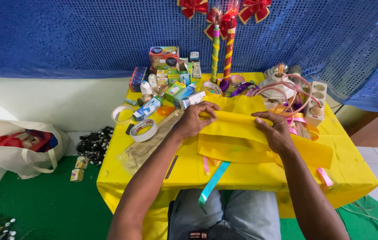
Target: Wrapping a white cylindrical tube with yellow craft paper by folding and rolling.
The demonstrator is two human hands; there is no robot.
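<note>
Yellow fabric (pixel 260 142): folded piece lying on the yellow table (pixel 358 171), in front of the person, its upper edge gripped by both hands.
Left hand (pixel 194 119): fingers curled shut over the fabric's upper left edge.
Right hand (pixel 274 131): fingers clamped on the upper edge, near the middle.
Teal ribbon (pixel 212 182): hangs from under the fabric, over the table's front edge.
Tape roll (pixel 143 130): flat on the table, left of the left hand.
Small boxes (pixel 171 84): heaped at the table's far side.
Bag (pixel 20 146): white, on the floor, well left.
</note>
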